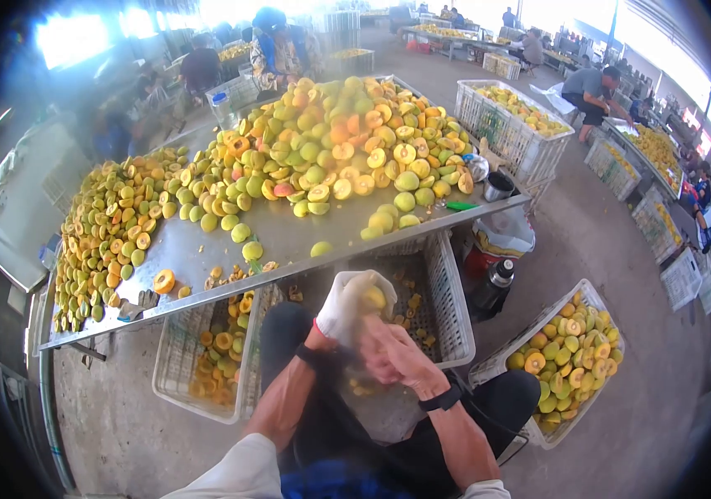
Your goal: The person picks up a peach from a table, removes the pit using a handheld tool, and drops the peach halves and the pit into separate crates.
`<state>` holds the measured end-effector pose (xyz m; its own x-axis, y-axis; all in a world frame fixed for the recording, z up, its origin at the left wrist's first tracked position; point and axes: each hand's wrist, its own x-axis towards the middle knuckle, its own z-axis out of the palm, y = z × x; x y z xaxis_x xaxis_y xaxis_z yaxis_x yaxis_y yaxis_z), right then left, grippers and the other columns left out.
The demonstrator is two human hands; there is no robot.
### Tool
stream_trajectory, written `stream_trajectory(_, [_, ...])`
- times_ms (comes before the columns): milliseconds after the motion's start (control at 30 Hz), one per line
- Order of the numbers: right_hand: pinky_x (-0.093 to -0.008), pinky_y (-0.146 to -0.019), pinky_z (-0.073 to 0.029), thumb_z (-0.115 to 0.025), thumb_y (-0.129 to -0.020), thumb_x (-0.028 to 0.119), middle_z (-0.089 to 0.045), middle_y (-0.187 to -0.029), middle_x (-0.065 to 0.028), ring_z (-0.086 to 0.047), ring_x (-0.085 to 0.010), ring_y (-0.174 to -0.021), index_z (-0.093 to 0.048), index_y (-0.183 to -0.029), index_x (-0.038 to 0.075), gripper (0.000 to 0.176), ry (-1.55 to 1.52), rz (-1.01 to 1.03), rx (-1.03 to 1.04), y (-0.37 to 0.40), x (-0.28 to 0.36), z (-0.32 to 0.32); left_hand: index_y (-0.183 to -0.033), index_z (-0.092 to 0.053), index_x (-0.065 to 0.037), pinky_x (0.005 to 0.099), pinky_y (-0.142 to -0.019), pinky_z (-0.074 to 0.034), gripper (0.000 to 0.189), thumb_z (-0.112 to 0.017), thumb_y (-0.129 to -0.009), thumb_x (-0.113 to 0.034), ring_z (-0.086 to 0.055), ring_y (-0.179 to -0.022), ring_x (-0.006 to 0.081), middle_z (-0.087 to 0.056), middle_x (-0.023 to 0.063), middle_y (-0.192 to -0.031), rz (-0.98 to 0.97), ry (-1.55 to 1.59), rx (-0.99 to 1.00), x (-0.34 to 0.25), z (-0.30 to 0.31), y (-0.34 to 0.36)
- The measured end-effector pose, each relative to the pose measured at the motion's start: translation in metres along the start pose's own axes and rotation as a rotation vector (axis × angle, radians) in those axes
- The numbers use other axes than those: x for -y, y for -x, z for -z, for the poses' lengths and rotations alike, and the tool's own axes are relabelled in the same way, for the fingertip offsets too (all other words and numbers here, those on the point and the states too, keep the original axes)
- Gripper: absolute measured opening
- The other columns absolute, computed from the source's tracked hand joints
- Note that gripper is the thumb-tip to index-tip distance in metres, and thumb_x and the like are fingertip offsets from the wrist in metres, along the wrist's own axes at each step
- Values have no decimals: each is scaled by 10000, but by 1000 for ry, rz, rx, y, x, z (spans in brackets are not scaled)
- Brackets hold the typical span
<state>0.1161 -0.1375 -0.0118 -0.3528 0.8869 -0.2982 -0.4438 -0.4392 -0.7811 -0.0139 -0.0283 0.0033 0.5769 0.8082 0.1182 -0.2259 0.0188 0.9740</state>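
Observation:
My left hand (345,306), in a white glove with a red cuff edge, is closed around a yellow peach (375,297) above my lap. Just below and to the right, my bare right hand (397,356) is closed, its fingers smeared by motion and close to the fruit. Whatever it grips is hidden. Under both hands stands a white crate (453,312) with scraps and peach pits in it. Beyond them, a metal table (289,241) bears a large heap of whole and halved peaches (322,141).
Left of my knees is a crate of peach halves (224,358); on the right, another crate of peaches (570,358). A dark thermos (495,287) stands by the table corner. A metal cup (499,185), green-handled tool (460,205) and grey glove (137,308) lie on the table.

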Motion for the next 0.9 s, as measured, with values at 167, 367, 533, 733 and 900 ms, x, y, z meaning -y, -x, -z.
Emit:
stream_trajectory(167, [-229,-386,-274,-457,-1095,531,-370,-584,67,-340,-41,-421,-470,-787,105,526,125,100,-170,-7,-5,-13,-886,-712,17,288,-621,-504,564,-438,-1075,-437,-637,-650,172,-692,109,-749,23,144,-104,21,-6,-8])
stream_trajectory(367, [-240,-419,-331,-520,-1077,493,-437,-612,55,-423,-52,-475,-516,-808,120,460,286,306,-336,-12,-17,-23,-1136,-676,-18,282,-597,-539,486,-492,-1078,-464,-668,-683,174,-728,112,-933,-23,193,-404,30,-2,-11])
stream_trajectory(533, [-251,-413,-303,-532,-1069,515,-448,-610,64,-391,-78,-435,-558,-827,124,460,512,563,-566,-16,-17,5,-1183,-675,-43,309,-676,-543,323,-570,-1035,-311,-684,-804,203,-731,114,-1022,-262,-128,-536,-40,25,34])
stream_trajectory(733, [-247,-403,-284,-493,-1072,561,-370,-557,67,-335,-70,-421,-541,-829,124,502,-33,143,-320,-2,-9,12,-1167,-699,-60,390,-797,-545,296,-647,-973,-278,-694,-921,291,-736,144,-1057,-272,-962,-886,-76,113,122])
stream_trajectory(900, [-260,-392,-338,-499,-1073,550,-412,-593,49,-382,-69,-424,-531,-850,109,495,41,144,-359,-8,-10,4,-1155,-719,-75,457,-898,-547,292,-711,-921,-250,-702,-1020,364,-740,170,-1086,-67,-1482,-1038,-47,197,158])
